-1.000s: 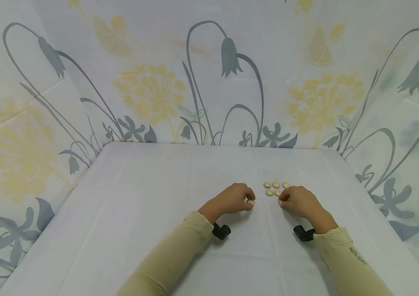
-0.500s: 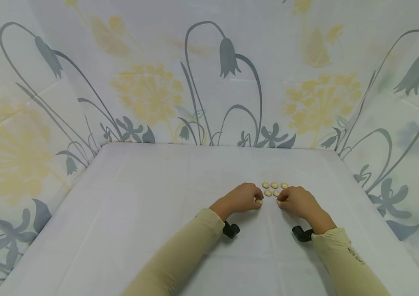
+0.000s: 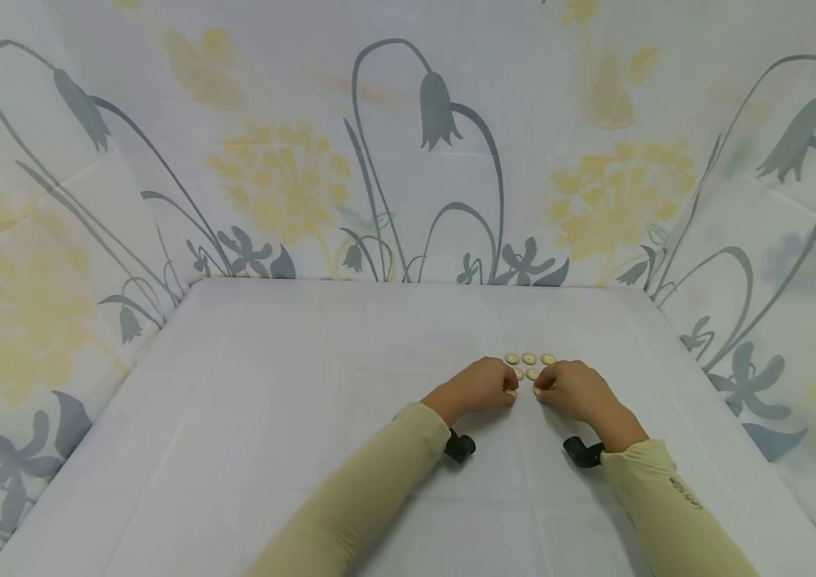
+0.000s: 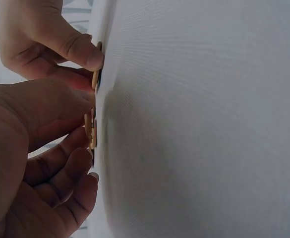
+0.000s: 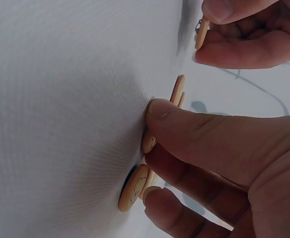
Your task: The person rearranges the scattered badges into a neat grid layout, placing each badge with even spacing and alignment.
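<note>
Small round wooden discs (image 3: 528, 358) with dark line drawings on them lie in short rows on the white table. My left hand (image 3: 476, 386) pinches one wooden disc (image 5: 202, 33) between thumb and fingers, just left of the rows. Close by on the right, my right hand (image 3: 584, 393) has thumb and finger on another disc (image 5: 148, 141) at the tabletop, in the near row. A further disc (image 5: 134, 188) lies beside the right fingertips in the right wrist view. The hands partly cover the nearer discs.
A white cloth covers the table (image 3: 271, 385). Flower-printed fabric (image 3: 292, 176) rises along the back and both sides. Black wrist-worn devices (image 3: 460, 447) sit under both wrists, near the cloth.
My left hand has moved right with its disc, closing in on the rows and the right hand. My right hand stays almost in place. The head view has shifted slightly.
</note>
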